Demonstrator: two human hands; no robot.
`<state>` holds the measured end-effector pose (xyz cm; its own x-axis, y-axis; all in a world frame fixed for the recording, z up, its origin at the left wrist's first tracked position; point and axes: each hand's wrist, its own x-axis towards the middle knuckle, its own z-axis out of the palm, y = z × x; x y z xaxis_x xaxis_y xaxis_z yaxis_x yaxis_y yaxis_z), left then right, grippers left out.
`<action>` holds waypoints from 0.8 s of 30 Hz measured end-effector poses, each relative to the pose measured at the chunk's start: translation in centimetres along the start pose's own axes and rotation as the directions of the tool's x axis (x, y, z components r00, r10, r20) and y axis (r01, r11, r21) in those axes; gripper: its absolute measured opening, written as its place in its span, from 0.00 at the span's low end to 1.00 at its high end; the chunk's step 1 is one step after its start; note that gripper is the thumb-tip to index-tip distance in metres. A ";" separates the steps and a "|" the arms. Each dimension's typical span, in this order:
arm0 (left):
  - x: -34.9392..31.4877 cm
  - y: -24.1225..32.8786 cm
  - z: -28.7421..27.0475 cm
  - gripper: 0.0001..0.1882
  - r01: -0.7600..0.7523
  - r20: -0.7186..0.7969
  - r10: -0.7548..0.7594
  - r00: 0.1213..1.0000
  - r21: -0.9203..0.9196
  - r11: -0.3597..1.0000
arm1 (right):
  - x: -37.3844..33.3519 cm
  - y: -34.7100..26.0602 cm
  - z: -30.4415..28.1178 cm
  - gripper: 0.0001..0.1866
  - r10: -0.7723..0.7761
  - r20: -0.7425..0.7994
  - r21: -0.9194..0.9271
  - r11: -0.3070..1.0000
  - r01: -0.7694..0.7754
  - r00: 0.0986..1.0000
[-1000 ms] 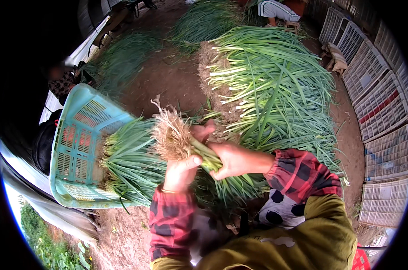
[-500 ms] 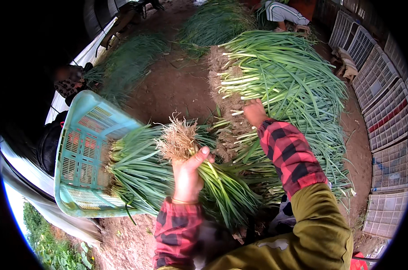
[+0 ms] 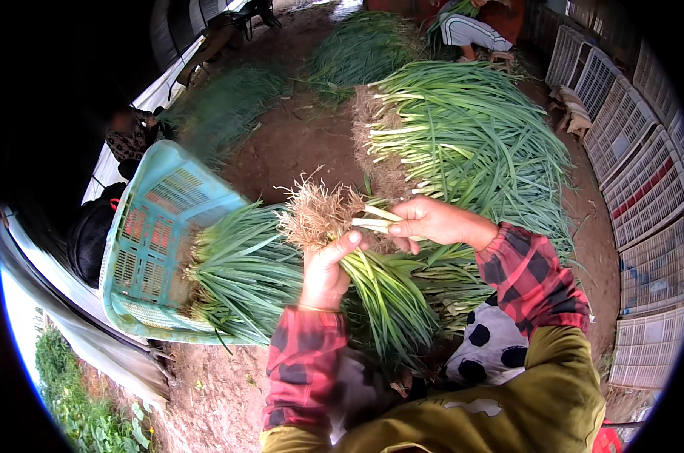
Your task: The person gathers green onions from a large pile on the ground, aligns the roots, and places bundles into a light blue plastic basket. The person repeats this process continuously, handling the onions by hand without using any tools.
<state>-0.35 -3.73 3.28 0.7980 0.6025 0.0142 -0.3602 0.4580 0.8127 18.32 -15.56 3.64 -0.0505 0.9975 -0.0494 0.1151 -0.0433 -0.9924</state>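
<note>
Green-leaved bunch (image 3: 391, 294) is clasped in the left hand (image 3: 328, 273), right of the turquoise crate (image 3: 221, 185); right hand (image 3: 432, 223) pinches pale stalks (image 3: 376, 221) near its roots. Beyond, open soil (image 3: 304, 151) borders the leafy pile (image 3: 470, 151).

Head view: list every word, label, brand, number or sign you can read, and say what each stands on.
None can be read.
Olive garment: small dark marks near a pale printed shape, too small to read.
Pale crates at right: a red band, no legible lettering.
Turquoise crate: no lettering visible.
</note>
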 end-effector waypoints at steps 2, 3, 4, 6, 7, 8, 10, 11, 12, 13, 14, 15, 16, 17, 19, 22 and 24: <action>-0.9 0.3 0.0 0.23 -0.005 0.027 0.006 1.000 -0.051 0.999 | -1.0 -0.7 1.8 0.14 -0.071 -0.131 0.115 0.990 0.086 0.989; -1.3 0.3 0.0 0.23 -0.013 0.055 0.016 0.998 -0.066 0.998 | -1.8 -1.5 2.8 0.14 -0.105 -0.221 0.167 0.975 0.144 0.969; -1.5 0.3 0.0 0.24 -0.021 0.083 0.027 0.996 -0.080 0.997 | -2.4 -2.0 3.8 0.14 -0.134 -0.311 0.213 0.955 0.206 0.941; -2.3 0.1 0.3 0.26 -0.043 0.087 0.048 0.995 -0.056 0.997 | -2.3 -2.4 6.2 0.13 -0.127 -0.391 0.004 0.990 0.140 0.912; -2.6 0.0 0.7 0.27 -0.062 0.070 0.066 0.995 -0.054 0.997 | -2.1 -2.5 7.4 0.13 -0.129 -0.431 -0.095 0.991 0.097 0.893; -2.8 -0.2 1.1 0.28 -0.081 0.054 0.084 0.995 -0.051 0.995 | -2.0 -2.5 8.3 0.11 -0.286 -0.453 -0.389 0.916 0.101 0.845; -3.1 -0.8 1.0 0.31 -0.136 0.072 0.138 0.988 -0.039 0.990 | -2.0 -2.5 9.7 0.10 -0.435 -0.417 -0.708 0.706 0.015 0.798; -3.1 -1.2 0.9 0.30 -0.147 0.066 0.148 0.987 -0.023 0.989 | -2.0 -2.7 10.3 0.10 -0.434 -0.412 -0.762 0.646 -0.042 0.801; -3.2 -1.3 1.0 0.30 -0.160 0.058 0.161 0.985 -0.011 0.987 | -2.0 -3.0 10.6 0.10 -0.368 -0.397 -0.778 0.621 -0.095 0.841; -3.2 -1.4 1.2 0.30 -0.174 0.050 0.173 0.984 0.002 0.985 | -2.1 -3.1 11.0 0.10 -0.350 -0.385 -0.776 0.624 -0.094 0.854; -3.4 -1.3 1.5 0.25 -0.199 0.041 0.199 0.979 -0.003 0.980 | -2.2 -3.0 11.2 0.10 -0.332 -0.373 -0.773 0.627 -0.092 0.866; -3.5 -1.4 1.6 0.23 -0.192 0.047 0.191 0.980 0.009 0.981 | -2.4 -3.1 11.4 0.10 -0.312 -0.362 -0.774 0.626 -0.097 0.878; -3.6 -1.2 1.5 0.22 -0.184 0.053 0.183 0.982 0.022 0.983 | -2.5 -3.3 11.6 0.12 -0.265 -0.367 -0.694 0.716 -0.073 0.892; -3.6 -1.0 1.3 0.20 -0.177 0.059 0.174 0.983 0.035 0.984 | -2.6 -2.8 11.5 0.16 -0.335 -0.300 -0.700 0.714 0.032 0.893; -4.1 -0.2 1.2 0.24 -0.165 -0.030 0.164 0.986 -0.019 0.986 | -2.9 -2.4 11.1 0.28 -0.464 -0.170 -0.686 0.689 0.233 0.870; -5.0 0.8 1.2 0.17 -0.187 -0.037 0.191 0.981 0.081 0.979 | -4.0 -4.6 8.9 0.41 0.097 -0.122 -0.668 0.728 -0.154 0.988; -5.5 0.8 1.6 0.18 -0.149 0.062 0.142 0.988 0.131 0.980 | -4.1 -2.6 9.1 0.49 -0.078 -0.230 -0.713 0.692 -0.113 0.970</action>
<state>-4.24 -7.72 4.83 0.7671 0.6197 0.1658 -0.4090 0.2733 0.8706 9.17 -20.06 5.40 0.1701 0.9839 0.0556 0.7927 -0.1031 -0.6008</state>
